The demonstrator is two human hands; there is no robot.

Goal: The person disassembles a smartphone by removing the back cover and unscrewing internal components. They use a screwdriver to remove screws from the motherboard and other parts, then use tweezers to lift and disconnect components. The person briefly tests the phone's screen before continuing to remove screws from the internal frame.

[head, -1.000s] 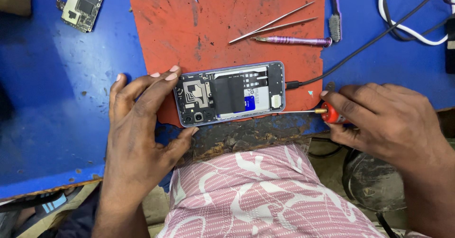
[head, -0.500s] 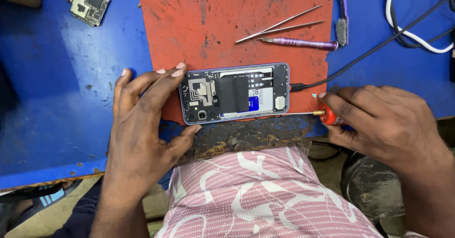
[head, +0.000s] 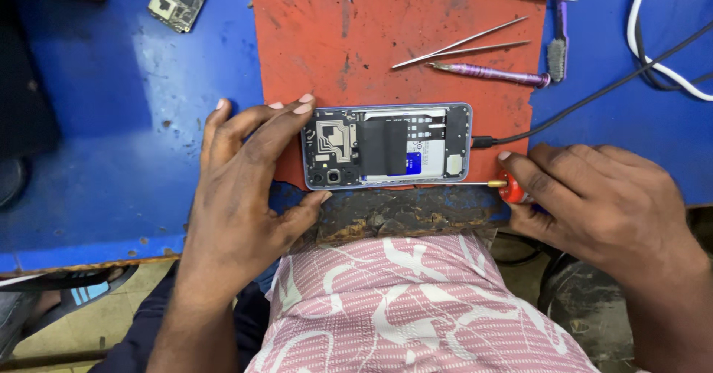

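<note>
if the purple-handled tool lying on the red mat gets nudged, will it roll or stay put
The purple-handled tool is slim and looks round, so it would probably roll. It lies flat on the red mat, which may slow it. The brush at its end might stop it.

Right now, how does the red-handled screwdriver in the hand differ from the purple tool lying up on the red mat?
The red-handled screwdriver is gripped by the right hand, while the purple tool lies untouched. The screwdriver's thin shaft runs along the opened phone's near edge; the purple tool rests farther back beside the tweezers. Only the screwdriver's handle is largely hidden by fingers. Both are slim and lie roughly crosswise on the bench.
</note>
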